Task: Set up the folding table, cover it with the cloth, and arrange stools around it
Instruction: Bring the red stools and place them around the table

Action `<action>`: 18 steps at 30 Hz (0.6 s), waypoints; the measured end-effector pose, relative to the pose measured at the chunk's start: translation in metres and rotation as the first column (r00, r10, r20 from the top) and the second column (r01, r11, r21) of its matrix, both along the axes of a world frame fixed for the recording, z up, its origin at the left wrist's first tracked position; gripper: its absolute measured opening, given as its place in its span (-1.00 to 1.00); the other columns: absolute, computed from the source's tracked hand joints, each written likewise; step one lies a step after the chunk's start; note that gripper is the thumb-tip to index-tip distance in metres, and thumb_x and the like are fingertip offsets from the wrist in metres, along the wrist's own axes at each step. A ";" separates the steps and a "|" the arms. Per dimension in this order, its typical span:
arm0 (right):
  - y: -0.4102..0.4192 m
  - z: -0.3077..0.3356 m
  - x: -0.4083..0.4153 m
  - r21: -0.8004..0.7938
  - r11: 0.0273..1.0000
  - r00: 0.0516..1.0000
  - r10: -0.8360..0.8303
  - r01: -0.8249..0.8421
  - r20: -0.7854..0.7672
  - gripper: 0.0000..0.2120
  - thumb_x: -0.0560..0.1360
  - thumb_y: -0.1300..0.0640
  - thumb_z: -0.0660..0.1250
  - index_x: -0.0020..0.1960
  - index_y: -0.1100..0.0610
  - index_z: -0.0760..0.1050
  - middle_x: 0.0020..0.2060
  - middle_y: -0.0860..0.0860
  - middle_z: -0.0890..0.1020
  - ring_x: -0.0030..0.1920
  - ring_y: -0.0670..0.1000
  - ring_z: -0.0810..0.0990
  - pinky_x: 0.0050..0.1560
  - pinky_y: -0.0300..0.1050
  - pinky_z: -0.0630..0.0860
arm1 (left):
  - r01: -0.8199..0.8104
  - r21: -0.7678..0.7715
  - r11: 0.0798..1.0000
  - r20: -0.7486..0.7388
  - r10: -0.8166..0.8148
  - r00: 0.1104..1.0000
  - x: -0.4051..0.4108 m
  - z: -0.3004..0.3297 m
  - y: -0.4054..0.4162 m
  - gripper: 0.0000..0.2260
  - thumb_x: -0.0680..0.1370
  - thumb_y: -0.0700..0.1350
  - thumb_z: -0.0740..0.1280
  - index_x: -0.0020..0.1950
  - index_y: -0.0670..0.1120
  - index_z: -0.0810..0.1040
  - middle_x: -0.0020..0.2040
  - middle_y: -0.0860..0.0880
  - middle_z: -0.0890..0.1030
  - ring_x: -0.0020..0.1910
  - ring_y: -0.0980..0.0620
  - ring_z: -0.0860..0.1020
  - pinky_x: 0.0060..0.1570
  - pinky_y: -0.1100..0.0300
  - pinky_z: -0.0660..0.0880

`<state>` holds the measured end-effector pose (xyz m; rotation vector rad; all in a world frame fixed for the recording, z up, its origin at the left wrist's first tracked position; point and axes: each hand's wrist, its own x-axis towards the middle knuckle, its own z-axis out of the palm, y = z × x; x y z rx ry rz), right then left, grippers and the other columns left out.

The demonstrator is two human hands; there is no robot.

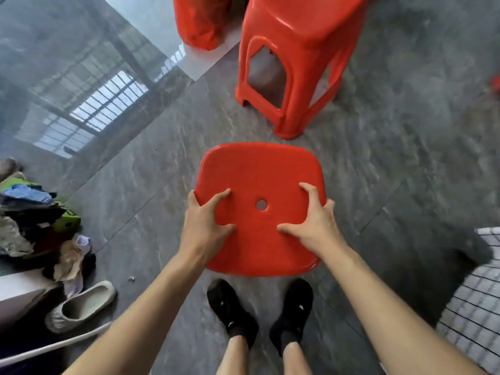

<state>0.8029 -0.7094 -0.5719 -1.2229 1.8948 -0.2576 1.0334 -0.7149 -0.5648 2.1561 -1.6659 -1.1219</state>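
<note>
**Both hands on the red stool seat**

You grip a red stool (259,207) by its seat, seen from straight above, with your feet just below it. Your left hand (207,226) clasps the seat's left edge, thumb and fingers spread on top. Your right hand (315,226) clasps the right edge the same way, either side of the small centre hole (261,204). A second red stool (295,63) stands on the grey tiled floor (405,147) just beyond, apart from yours. A red bag (200,20) sits behind it. A checked cloth (476,307) shows at the right edge. Left of you lie a clothes pile (35,212) and a pale slipper (81,307).
</note>
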 end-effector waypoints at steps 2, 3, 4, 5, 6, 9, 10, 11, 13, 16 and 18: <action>0.015 0.004 -0.028 -0.014 0.995 0.995 -0.100 0.100 0.002 -0.01 0.20 -0.03 0.64 0.46 -0.21 0.14 0.12 0.08 0.25 0.04 0.07 0.43 0.25 -0.13 0.36 | 0.087 0.003 0.996 0.006 -0.087 0.996 -0.032 0.006 -0.007 -0.36 0.37 -0.08 0.51 0.38 0.29 0.41 0.39 -0.05 0.20 0.33 -0.07 0.38 0.29 0.10 0.39; 0.024 0.005 -0.042 -0.018 0.988 0.989 -0.150 0.150 -0.004 -0.01 0.20 -0.03 0.63 0.46 -0.20 0.14 0.10 0.06 0.24 0.01 0.04 0.40 0.23 -0.13 0.36 | 0.132 0.001 0.991 0.007 -0.132 0.991 -0.049 0.008 -0.011 -0.38 0.37 -0.06 0.51 0.37 0.28 0.42 0.39 -0.06 0.20 0.33 -0.09 0.38 0.31 0.10 0.38; 0.032 0.006 -0.056 -0.020 0.980 0.980 -0.200 0.200 -0.011 -0.02 0.21 -0.03 0.63 0.46 -0.20 0.14 0.09 0.06 0.24 0.00 0.04 0.38 0.22 -0.13 0.36 | 0.174 0.004 0.985 0.003 -0.174 0.985 -0.066 0.010 -0.015 -0.40 0.37 -0.05 0.51 0.37 0.28 0.44 0.39 -0.08 0.22 0.33 -0.11 0.39 0.34 0.09 0.37; 0.042 0.007 -0.069 -0.020 0.968 0.968 -0.251 0.251 -0.018 -0.03 0.22 -0.04 0.63 0.46 -0.19 0.14 0.10 0.07 0.26 0.02 0.06 0.40 0.23 -0.11 0.35 | 0.219 0.015 0.976 0.000 -0.219 0.976 -0.085 0.012 -0.020 -0.42 0.38 -0.04 0.50 0.36 0.26 0.46 0.39 -0.11 0.23 0.34 -0.13 0.39 0.35 0.10 0.35; 0.051 0.007 -0.082 -0.023 0.954 0.954 -0.300 0.300 -0.023 -0.04 0.23 -0.04 0.62 0.47 -0.19 0.13 0.12 0.10 0.28 0.07 0.11 0.42 0.26 -0.09 0.35 | 0.266 0.024 0.964 0.000 -0.266 0.964 -0.103 0.013 -0.026 -0.45 0.40 -0.04 0.50 0.36 0.23 0.48 0.39 -0.13 0.25 0.35 -0.13 0.38 0.36 0.12 0.32; 0.076 0.007 -0.115 -0.027 0.892 0.891 -0.452 0.451 -0.036 -0.05 0.27 -0.03 0.60 0.48 -0.18 0.11 0.21 0.24 0.31 0.18 0.25 0.43 0.30 0.00 0.36 | 0.417 0.034 0.908 0.002 -0.417 0.909 -0.159 0.014 -0.045 -0.51 0.43 -0.05 0.49 0.34 0.18 0.52 0.42 -0.21 0.27 0.42 -0.13 0.31 0.37 0.19 0.24; 0.084 0.008 -0.125 -0.013 0.868 0.867 -0.497 0.496 -0.037 -0.07 0.30 -0.01 0.59 0.49 -0.19 0.10 0.23 0.25 0.30 0.18 0.26 0.44 0.29 0.01 0.37 | 0.462 0.027 0.886 0.004 -0.462 0.887 -0.178 0.014 -0.049 -0.52 0.43 -0.06 0.49 0.33 0.18 0.53 0.43 -0.22 0.27 0.42 -0.14 0.32 0.37 0.19 0.25; 0.091 0.009 -0.136 0.000 0.846 0.845 -0.533 0.533 -0.040 -0.08 0.32 0.00 0.57 0.49 -0.19 0.08 0.24 0.25 0.29 0.17 0.26 0.46 0.27 0.02 0.38 | 0.503 0.021 0.864 0.008 -0.503 0.864 -0.197 0.013 -0.054 -0.52 0.42 -0.07 0.48 0.32 0.18 0.53 0.43 -0.23 0.28 0.41 -0.15 0.33 0.37 0.17 0.26; 0.105 0.010 -0.158 0.015 0.805 0.805 -0.592 0.593 -0.046 -0.09 0.36 0.01 0.55 0.50 -0.21 0.04 0.24 0.24 0.29 0.14 0.26 0.49 0.26 0.06 0.43 | 0.573 0.009 0.819 0.013 -0.573 0.819 -0.236 0.010 -0.058 -0.53 0.41 -0.08 0.47 0.30 0.19 0.55 0.44 -0.24 0.29 0.40 -0.15 0.35 0.37 0.14 0.29; 0.123 0.009 -0.183 0.030 0.724 0.725 -0.687 0.689 -0.060 -0.10 0.40 0.02 0.51 0.51 -0.20 0.00 0.26 0.26 0.29 0.10 0.25 0.51 0.20 0.03 0.43 | 0.666 -0.017 0.746 0.025 -0.665 0.746 -0.288 0.005 -0.058 -0.59 0.44 -0.07 0.43 0.28 0.18 0.57 0.46 -0.23 0.30 0.43 -0.14 0.33 0.40 0.11 0.28; 0.131 0.007 -0.194 0.030 0.672 0.672 -0.737 0.740 -0.075 -0.11 0.42 0.02 0.50 0.51 -0.19 -0.03 0.28 0.27 0.27 0.09 0.25 0.51 0.15 0.03 0.45 | 0.719 -0.043 0.694 0.033 -0.718 0.695 -0.316 0.003 -0.058 -0.62 0.47 -0.07 0.40 0.27 0.16 0.58 0.45 -0.24 0.34 0.47 -0.12 0.27 0.42 0.11 0.25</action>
